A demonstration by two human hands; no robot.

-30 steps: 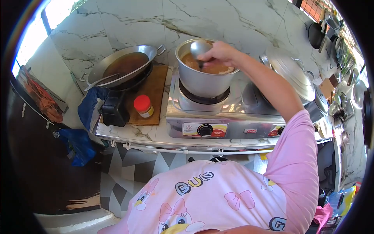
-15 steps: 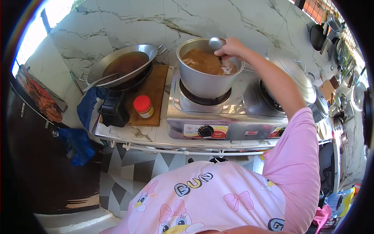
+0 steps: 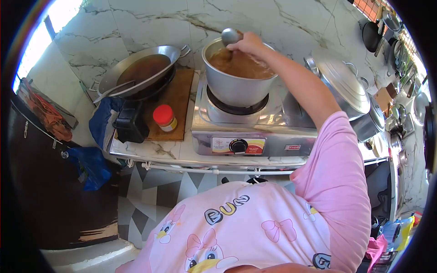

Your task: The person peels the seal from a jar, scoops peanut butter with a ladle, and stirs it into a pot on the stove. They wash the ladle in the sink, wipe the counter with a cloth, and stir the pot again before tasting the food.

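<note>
**Person at a stove, right hand holding a ladle in a pot of brown stew**

Head-cam view, looking down past a pink cartoon-print top onto a marble counter.

Far left: a dark cabinet w/ an orange cloth draped on top & a blue bag hanging at its side. On the counter's left end, a blue cloth is bunched against a black blocky item; can't tell what it is. Behind them sits a wide metal wok of dark liquid, tilted, w/ a utensil handle resting in it. Under & beside the wok lies a wooden board. Near the board's front edge stands a small jar w/ a red lid.

Centre: a steel stove, knob at the front. On its left burner stands a tall metal pot, approx. full of brown stew. The right hand is over the pot's far rim, fingers closed around a metal ladle. The ladle's rounded end shows just above the fist; the rest is hidden. The arm runs back to a pink sleeve. The left hand is out of frame.

Right: a second pot under a domed lid, just beside the first. Far right: pans hang on the wall, blurred at the lens edge.
</note>
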